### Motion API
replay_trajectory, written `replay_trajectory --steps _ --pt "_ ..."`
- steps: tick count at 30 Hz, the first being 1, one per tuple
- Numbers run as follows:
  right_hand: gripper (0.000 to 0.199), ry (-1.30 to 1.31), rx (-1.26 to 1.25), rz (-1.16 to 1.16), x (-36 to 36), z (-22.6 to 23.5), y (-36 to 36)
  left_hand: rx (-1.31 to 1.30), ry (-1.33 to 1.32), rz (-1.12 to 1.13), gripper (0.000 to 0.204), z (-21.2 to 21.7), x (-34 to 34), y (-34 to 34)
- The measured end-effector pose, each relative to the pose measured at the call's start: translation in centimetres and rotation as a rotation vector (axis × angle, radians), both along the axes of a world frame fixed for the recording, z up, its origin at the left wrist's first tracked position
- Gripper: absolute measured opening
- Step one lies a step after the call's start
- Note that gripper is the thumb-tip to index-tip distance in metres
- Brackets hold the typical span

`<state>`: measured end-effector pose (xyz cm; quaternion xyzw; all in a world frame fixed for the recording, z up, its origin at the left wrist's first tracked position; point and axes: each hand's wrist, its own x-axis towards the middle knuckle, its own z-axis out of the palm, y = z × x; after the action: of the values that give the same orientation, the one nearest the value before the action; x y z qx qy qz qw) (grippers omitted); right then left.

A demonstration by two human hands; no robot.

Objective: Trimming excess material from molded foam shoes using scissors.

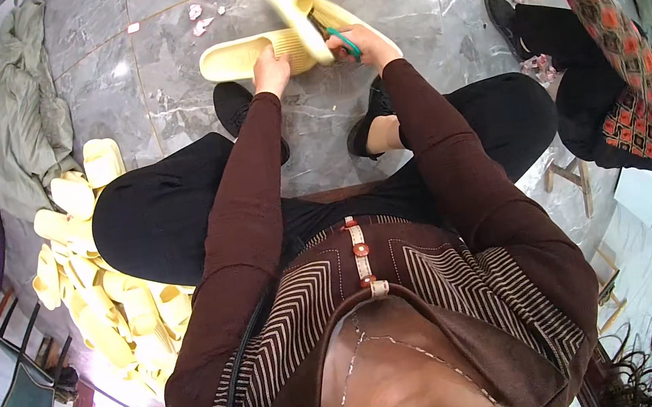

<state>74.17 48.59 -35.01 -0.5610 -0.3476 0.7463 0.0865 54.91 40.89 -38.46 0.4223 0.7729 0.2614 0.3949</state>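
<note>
You seem partway through the work: the yellow slipper (237, 60) at your left hand (272, 72) lies ahead of your feet, apparently unfinished, while a heap of slippers (139, 310) sits beside your left knee; which of those are done, I cannot tell. Both arms reach forward between your spread knees. Your left fingers pinch the slipper's edge; your right hand (368, 44) curls around green-handled scissors (350, 45).
</note>
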Motion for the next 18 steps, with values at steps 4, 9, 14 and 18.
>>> replay_trajectory --steps 4,9,14,18 --pt "0.029 -0.019 0.098 0.065 -1.9 1.1 0.3 0.076 -0.079 0.037 0.029 -3.7 -1.7 -0.8" --pt "0.032 0.009 0.165 -0.017 -1.8 2.2 0.9 -0.001 -0.129 0.005 0.031 -3.4 -2.3 -0.9" --pt "0.036 0.114 0.402 -0.179 -0.2 4.6 3.9 -0.117 -0.240 -0.121 0.034 1.4 -3.0 -0.8" --pt "0.044 -0.082 0.654 0.212 -1.5 9.4 6.0 -0.050 -0.382 -0.594 0.035 9.9 -1.7 0.7"
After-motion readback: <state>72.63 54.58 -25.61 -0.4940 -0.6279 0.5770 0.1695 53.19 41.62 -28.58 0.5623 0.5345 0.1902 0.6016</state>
